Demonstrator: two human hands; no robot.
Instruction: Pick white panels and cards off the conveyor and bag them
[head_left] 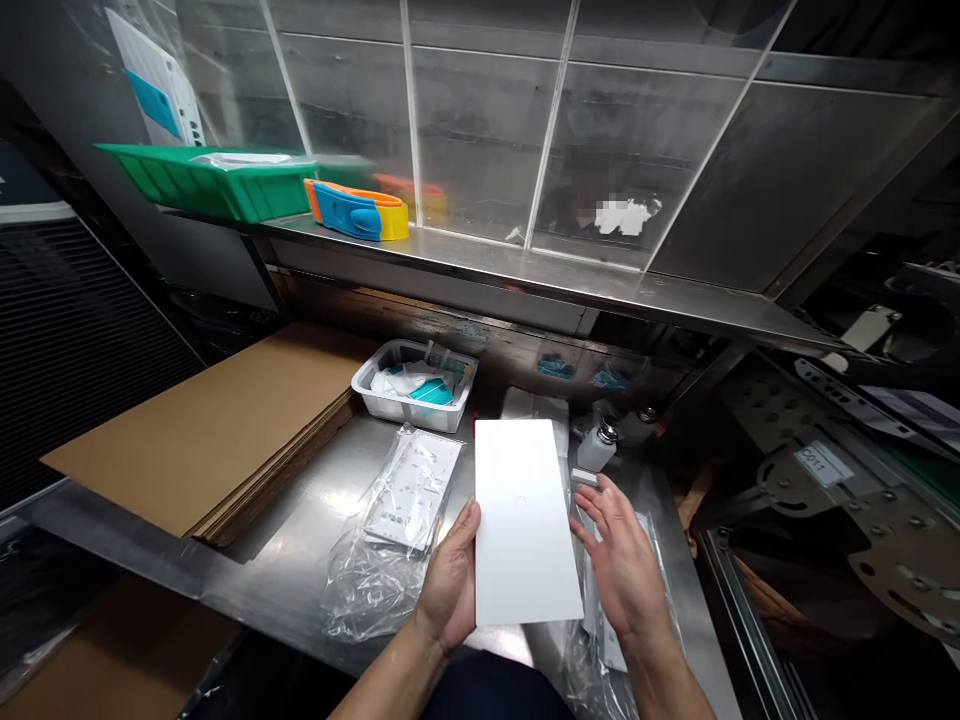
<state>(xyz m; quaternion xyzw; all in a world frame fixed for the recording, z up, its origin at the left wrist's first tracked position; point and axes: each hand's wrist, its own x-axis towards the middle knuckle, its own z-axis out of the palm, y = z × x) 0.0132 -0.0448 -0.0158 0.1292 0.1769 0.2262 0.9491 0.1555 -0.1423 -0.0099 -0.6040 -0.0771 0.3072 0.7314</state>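
Thumb of the left hand (450, 590) lies along the left edge of a white panel (525, 560), which that hand holds up over the tabletop (285, 555). The right hand (628, 575), fingers loosely spread, is just beside the panel's right edge; I cannot tell if it touches. Left of the panel lie pale sheets (416, 490) in clear plastic, with a white basket (409, 411) behind and stacked cardboard (217, 420) farther left; a white bottle (597, 450) stands beyond the right hand, and a green tray (225, 195) sits on the shelf (480, 260) above
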